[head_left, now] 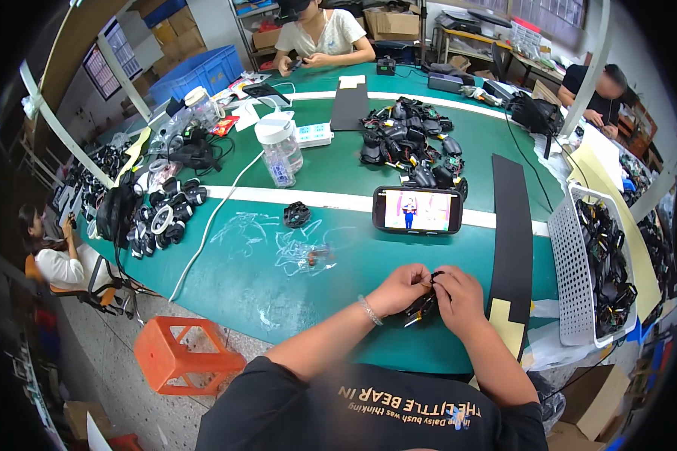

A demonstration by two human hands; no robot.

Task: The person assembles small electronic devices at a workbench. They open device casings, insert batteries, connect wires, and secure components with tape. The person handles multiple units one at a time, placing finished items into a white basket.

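Close in front of me, my left hand and my right hand meet over the green table. Both are closed, fingertips pinched together on a small black electronic part. Thin wires and a pale tip show below the fingers; its exact kind is mostly hidden by them. Beyond the hands a phone stands propped up with a lit screen. A single black plastic piece lies to the left of the phone. Some small brownish bits rest on the tabletop, left of my hands.
A heap of black parts covers the table's middle. A white basket of similar parts stands right, past a black strip. Left are a plastic jar, white cable and orange stool. Several people sit around.
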